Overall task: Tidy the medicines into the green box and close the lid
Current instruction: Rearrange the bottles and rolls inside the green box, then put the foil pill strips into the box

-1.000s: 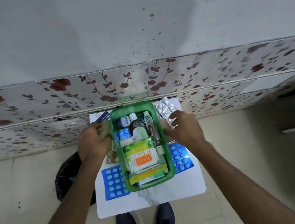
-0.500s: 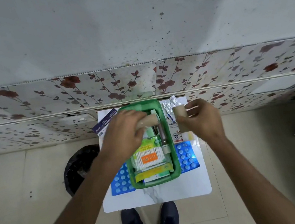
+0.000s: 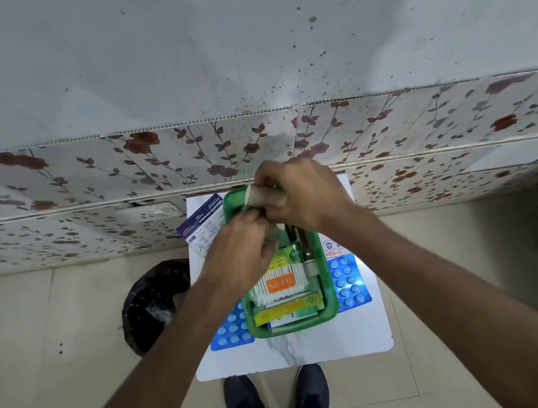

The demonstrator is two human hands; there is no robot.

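Over the far end of the green box (image 3: 330,302), both hands are meeting above its contents. The right hand (image 3: 307,191) is closing its fingers around a tan roll (image 3: 265,199), gripping it lying sideways above the box's far rim. The left hand (image 3: 236,253) is curling beside it, fingertips pinching at the roll's near edge; whether it is truly gripping cannot be told through the blur. The box is sitting uncovered on the white desk (image 3: 295,352), filled with medicines. Inside the box, a pack of cotton swabs (image 3: 280,285) is showing an orange label reading "TULIPS", seen upside down. Just nearer than it, a yellow sachet (image 3: 286,309) is lying across the box, its print too small to read. Blue blister sheets are lying flat beside the box, one on its left (image 3: 231,330), one on its right (image 3: 347,279). Left of the box's far corner, a dark blue and white carton (image 3: 203,223) is carrying lines of writing too blurred to read.
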